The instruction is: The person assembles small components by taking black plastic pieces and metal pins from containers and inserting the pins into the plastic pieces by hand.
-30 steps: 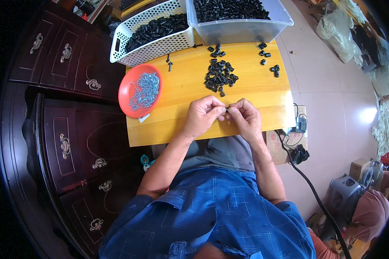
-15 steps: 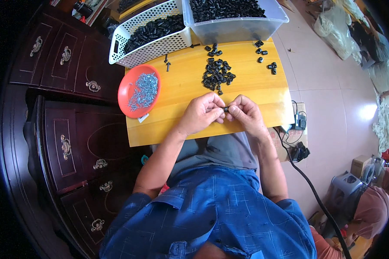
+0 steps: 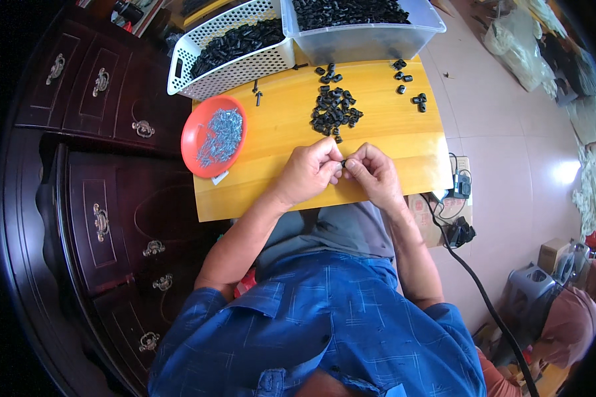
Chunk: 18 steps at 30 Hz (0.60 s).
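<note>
My left hand [image 3: 309, 171] and my right hand [image 3: 372, 173] meet over the near half of the yellow wooden table [image 3: 271, 139]. Between their fingertips is a small black plastic part [image 3: 344, 164], mostly covered by the fingers; both hands are closed on it. Just beyond my hands lies a loose pile of similar small black parts [image 3: 334, 111]. To the left stands a red plate [image 3: 189, 141] bearing many small silver screws [image 3: 221, 135].
Along the far edge are a white perforated basket [image 3: 248, 66] and a clear plastic bin [image 3: 364, 41], both full of black parts. Stray black parts [image 3: 420, 100] lie at the right. A dark wooden cabinet [image 3: 106, 198] flanks the left; a black cable [image 3: 473, 284] runs down the right.
My fingers have closed in further around the small black part, which shows less now. The hands stay in nearly the same place.
</note>
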### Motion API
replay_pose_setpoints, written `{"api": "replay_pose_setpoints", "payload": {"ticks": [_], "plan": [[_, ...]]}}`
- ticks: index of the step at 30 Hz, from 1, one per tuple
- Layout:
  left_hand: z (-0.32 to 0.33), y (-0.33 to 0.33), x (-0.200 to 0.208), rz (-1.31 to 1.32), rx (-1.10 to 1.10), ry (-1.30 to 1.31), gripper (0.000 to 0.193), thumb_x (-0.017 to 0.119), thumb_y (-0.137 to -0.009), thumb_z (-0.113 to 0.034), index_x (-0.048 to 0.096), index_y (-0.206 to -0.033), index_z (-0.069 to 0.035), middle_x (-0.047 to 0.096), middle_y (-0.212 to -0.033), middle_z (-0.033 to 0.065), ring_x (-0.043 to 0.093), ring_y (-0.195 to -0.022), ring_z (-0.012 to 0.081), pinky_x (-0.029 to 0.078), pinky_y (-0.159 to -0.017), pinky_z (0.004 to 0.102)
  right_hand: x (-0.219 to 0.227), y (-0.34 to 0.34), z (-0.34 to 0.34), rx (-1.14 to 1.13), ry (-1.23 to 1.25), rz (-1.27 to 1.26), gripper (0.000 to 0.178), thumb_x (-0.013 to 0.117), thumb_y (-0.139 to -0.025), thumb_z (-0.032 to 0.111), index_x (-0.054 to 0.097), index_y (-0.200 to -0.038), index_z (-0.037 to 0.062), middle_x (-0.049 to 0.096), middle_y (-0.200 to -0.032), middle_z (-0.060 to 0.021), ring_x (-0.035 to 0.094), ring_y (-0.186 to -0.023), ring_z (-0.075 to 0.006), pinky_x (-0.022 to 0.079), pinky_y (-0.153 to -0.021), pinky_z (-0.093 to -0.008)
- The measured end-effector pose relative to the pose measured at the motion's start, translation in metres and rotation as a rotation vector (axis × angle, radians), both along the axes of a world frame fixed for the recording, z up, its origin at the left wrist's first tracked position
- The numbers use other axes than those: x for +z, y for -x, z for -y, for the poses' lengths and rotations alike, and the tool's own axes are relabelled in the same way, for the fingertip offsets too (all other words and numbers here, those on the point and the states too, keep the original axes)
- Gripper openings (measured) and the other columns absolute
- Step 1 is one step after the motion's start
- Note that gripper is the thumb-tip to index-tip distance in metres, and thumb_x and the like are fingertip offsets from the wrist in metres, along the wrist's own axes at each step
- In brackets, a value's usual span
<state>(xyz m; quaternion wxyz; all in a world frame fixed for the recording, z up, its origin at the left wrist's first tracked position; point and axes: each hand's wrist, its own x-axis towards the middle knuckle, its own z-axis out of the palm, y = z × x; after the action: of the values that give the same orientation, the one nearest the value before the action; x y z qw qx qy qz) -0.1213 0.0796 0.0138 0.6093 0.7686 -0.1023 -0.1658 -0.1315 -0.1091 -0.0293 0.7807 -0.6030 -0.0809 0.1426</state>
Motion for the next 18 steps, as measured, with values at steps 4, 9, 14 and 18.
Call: {"api": "replay_pose_setpoints", "payload": {"ticks": [4, 9, 14, 18], "plan": [[-0.002, -0.001, 0.01, 0.093, -0.047, -0.16, 0.003, 0.058, -0.096, 0.002, 0.056, -0.095, 0.001, 0.07, -0.081, 0.0068, 0.07, -0.073, 0.0123, 0.057, -0.064, 0.0266, 0.0, 0.002, -0.002, -0.036, 0.064, 0.022, 0.012, 0.063, -0.101, 0.011, 0.059, -0.093, 0.0026, 0.067, -0.081, -0.0017, 0.062, -0.077, -0.0057, 0.051, -0.071, -0.022], [-0.009, -0.012, 0.022, 0.139, -0.205, -0.145, 0.009, 0.059, -0.096, 0.001, 0.056, -0.104, 0.0, 0.071, -0.078, 0.0066, 0.07, -0.072, 0.0132, 0.056, -0.066, 0.0287, -0.003, 0.005, -0.004, -0.067, 0.047, 0.021, 0.012, 0.063, -0.102, 0.011, 0.059, -0.095, 0.0021, 0.068, -0.084, -0.0019, 0.063, -0.079, -0.0058, 0.052, -0.072, -0.022], [-0.016, -0.022, 0.029, 0.035, -0.265, -0.136, 0.024, 0.058, -0.095, -0.001, 0.054, -0.119, -0.001, 0.069, -0.075, 0.0064, 0.068, -0.07, 0.0132, 0.054, -0.067, 0.0297, 0.002, 0.002, -0.003, -0.034, -0.014, -0.009, 0.011, 0.061, -0.103, 0.012, 0.06, -0.1, 0.0015, 0.069, -0.086, -0.0024, 0.063, -0.079, -0.0063, 0.052, -0.073, -0.0218], [-0.016, -0.023, 0.038, 0.153, -0.237, -0.183, 0.036, 0.06, -0.095, -0.002, 0.054, -0.131, -0.002, 0.068, -0.075, 0.0062, 0.066, -0.068, 0.0131, 0.053, -0.066, 0.0294, 0.002, -0.004, -0.003, 0.052, -0.107, -0.076, 0.013, 0.06, -0.104, 0.014, 0.06, -0.106, 0.0014, 0.07, -0.09, -0.0037, 0.063, -0.081, -0.0073, 0.052, -0.076, -0.0226]]}}
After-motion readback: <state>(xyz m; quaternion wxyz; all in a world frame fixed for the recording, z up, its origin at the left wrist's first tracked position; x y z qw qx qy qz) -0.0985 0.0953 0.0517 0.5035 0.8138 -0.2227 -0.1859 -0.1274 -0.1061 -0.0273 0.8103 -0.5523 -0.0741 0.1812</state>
